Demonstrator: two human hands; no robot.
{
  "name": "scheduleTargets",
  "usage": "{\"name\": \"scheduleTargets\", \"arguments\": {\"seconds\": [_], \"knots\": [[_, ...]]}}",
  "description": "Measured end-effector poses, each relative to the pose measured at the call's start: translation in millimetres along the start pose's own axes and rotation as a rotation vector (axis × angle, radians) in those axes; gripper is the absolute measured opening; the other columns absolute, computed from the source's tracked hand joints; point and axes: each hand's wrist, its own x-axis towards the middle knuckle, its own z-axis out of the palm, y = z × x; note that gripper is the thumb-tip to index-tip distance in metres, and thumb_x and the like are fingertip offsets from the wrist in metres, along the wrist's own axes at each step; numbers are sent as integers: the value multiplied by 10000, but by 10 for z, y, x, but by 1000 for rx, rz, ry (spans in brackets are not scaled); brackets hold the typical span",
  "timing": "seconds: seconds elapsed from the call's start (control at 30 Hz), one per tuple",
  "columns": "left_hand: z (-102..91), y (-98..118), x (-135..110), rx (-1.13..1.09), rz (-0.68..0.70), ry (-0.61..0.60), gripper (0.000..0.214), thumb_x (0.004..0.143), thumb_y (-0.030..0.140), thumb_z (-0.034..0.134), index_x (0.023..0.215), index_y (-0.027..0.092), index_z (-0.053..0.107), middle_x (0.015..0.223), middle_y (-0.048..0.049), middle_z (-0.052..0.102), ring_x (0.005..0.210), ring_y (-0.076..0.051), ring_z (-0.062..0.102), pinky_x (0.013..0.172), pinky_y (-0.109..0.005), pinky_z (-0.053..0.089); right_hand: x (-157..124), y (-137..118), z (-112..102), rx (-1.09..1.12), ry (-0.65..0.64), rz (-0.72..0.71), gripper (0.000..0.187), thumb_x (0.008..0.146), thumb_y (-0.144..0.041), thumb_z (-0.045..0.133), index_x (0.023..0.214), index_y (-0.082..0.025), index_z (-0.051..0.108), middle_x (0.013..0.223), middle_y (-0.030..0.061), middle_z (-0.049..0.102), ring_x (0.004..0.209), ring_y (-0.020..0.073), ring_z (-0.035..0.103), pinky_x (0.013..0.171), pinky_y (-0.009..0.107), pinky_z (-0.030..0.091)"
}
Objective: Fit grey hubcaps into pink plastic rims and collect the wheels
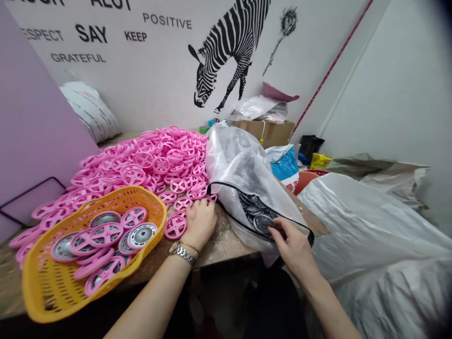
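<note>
My left hand (pixel 201 220), with a watch on the wrist, rests at the near edge of a heap of pink spoked plastic wheels (pixel 151 155). Its fingers curl downward among them; the fingertips and whatever they hold are hidden. At the mouth of a translucent plastic bag (pixel 233 160), my right hand (pixel 291 242) pinches a dark round disc (pixel 277 230) between thumb and fingers. Several more grey-black discs (pixel 252 207) lie inside the bag, whose black-edged opening faces me. A loose pink wheel (pixel 175 227) lies beside my left wrist.
On the left, a yellow perforated basket (pixel 38 287) holds pink wheels, some with silver-grey discs fitted. A cardboard box (pixel 277 133) and a blue-white bag (pixel 284 162) stand behind. Large white sacks (pixel 370 216) fill the right side. A stuffed white sack (pixel 90 110) sits back left.
</note>
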Motion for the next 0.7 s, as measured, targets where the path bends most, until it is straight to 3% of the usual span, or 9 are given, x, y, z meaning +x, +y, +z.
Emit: {"name": "scheduleTargets", "arguments": {"seconds": [0.23,0.47,0.7], "knots": [[-75,106,-157,45,124,20,311,950,130,387,1151,140,626,1106,-162,642,1048,-314,565,950,-553,372,19,63,28,-46,-2,-7,297,905,-486,526,899,-217,653,847,48,709,797,243,653,716,323,438],[-97,77,-188,45,141,35,350,964,120,374,1257,114,567,1087,-172,653,1002,-312,590,838,-490,440,-46,2,-11,17,99,24,322,880,-512,566,888,-206,664,755,26,678,701,206,618,676,292,439],[-131,20,-141,-45,172,38,219,944,114,455,977,122,671,1006,-153,675,1008,-298,602,846,-454,456,-136,-27,-88,69,167,39,358,835,-542,607,910,-202,688,748,26,679,683,199,615,651,283,452]]}}
